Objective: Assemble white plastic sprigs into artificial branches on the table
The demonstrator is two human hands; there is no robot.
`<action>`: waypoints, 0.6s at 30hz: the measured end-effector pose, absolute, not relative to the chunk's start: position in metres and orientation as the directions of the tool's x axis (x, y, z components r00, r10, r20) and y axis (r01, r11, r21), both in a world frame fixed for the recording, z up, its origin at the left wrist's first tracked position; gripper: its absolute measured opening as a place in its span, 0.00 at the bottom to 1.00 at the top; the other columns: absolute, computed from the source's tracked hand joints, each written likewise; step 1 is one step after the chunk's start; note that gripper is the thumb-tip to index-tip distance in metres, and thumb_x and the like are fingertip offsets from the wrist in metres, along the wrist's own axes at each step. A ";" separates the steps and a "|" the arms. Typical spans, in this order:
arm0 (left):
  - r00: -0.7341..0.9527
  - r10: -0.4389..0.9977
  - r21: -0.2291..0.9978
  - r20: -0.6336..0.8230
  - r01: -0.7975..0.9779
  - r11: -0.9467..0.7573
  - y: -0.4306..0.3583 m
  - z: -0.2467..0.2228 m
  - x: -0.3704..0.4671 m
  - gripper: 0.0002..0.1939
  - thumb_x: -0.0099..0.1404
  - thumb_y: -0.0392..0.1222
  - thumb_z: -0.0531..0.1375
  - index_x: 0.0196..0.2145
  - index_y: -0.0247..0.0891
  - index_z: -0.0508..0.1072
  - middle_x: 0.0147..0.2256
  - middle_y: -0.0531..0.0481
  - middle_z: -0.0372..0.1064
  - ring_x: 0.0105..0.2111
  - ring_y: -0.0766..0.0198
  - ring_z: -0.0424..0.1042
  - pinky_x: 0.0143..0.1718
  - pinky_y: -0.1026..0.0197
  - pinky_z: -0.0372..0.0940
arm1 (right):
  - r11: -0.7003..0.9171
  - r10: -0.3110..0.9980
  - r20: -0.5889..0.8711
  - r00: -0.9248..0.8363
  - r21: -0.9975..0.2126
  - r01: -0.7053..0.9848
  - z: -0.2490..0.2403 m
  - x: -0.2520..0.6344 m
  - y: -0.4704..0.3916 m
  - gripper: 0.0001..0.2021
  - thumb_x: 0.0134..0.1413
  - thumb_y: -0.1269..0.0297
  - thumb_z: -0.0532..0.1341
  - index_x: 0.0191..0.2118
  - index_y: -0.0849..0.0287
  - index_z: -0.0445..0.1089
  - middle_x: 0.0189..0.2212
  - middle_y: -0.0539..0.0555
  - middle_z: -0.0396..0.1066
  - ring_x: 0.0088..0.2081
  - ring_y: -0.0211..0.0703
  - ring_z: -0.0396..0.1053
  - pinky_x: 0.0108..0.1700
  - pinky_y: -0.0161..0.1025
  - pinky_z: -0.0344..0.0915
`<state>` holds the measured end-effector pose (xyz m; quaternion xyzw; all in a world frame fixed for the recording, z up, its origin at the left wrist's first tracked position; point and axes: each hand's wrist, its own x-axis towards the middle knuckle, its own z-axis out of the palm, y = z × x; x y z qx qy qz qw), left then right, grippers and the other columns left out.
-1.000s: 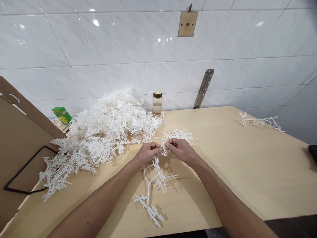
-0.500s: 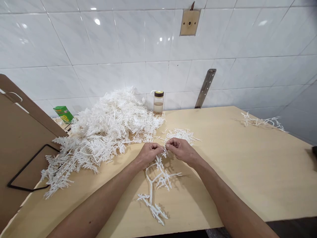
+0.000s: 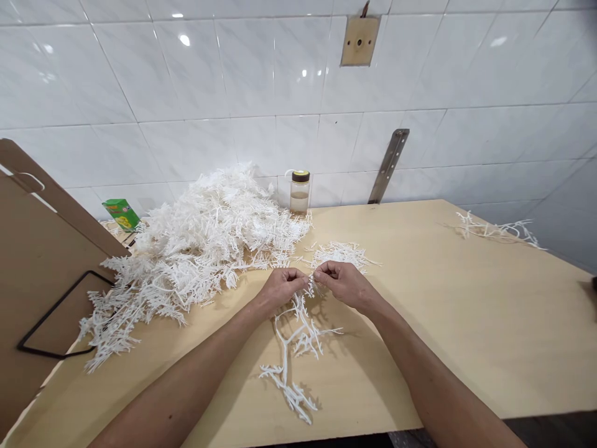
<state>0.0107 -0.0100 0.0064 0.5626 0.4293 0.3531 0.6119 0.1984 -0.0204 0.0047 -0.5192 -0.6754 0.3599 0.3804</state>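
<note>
From my remote seat I read this as a makeshift workroom, though I couldn't tell whether it was inside a home. Glossy, marbled white wall tiles (image 3: pixel 186 74), the sort found in kitchens, carried a yellowed socket plate (image 3: pixel 360 41), and a perforated metal bracket (image 3: pixel 389 165) stood aslant against them. The wood-toned tabletop (image 3: pixel 457 311) bore a workshop-like heap of branching white sprigs (image 3: pixel 219 218), with a lidded drinking bottle (image 3: pixel 300 194) and a green carton (image 3: pixel 122 215) close by
</note>
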 end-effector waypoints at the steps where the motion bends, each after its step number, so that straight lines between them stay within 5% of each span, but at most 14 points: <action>1: 0.392 0.913 0.993 -0.115 0.049 0.104 -0.010 0.006 0.011 0.13 0.50 0.47 0.65 0.24 0.33 0.71 0.19 0.55 0.60 0.19 0.72 0.57 0.22 0.66 0.52 | 0.214 0.973 0.149 -0.178 -0.872 0.440 0.006 0.198 -0.021 0.12 0.52 0.56 0.59 0.31 0.60 0.73 0.24 0.49 0.69 0.24 0.35 0.59 0.26 0.33 0.55; 18: 0.416 0.902 0.989 -0.115 0.130 0.066 -0.011 0.007 0.010 0.10 0.52 0.44 0.62 0.23 0.34 0.68 0.19 0.56 0.59 0.19 0.72 0.56 0.21 0.67 0.51 | 0.280 0.959 0.236 -0.155 -0.726 0.628 0.008 0.191 -0.023 0.09 0.54 0.63 0.57 0.30 0.59 0.72 0.26 0.49 0.72 0.27 0.38 0.65 0.30 0.35 0.59</action>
